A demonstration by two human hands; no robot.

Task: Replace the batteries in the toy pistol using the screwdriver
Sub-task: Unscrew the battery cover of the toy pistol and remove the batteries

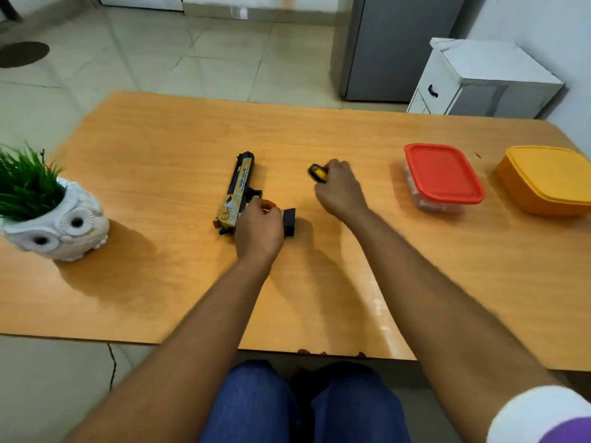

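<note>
Both forearms reach over the table (160,282); left hand (259,230) grips the toy pistol (238,193) at its handle, lying flat. Right hand (340,190) curls round the screwdriver (317,172) just beside. Pistol looks light, rigid plastic, best pinned by the handle

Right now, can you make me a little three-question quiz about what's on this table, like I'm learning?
1. True or false: the left hand rests on the toy pistol.
2. Which hand holds the yellow-and-black screwdriver?
3. Which container is nearer the right hand: A) the red-lidded box or B) the orange box?

Key: 1 true; 2 the right hand; 3 A.
</note>
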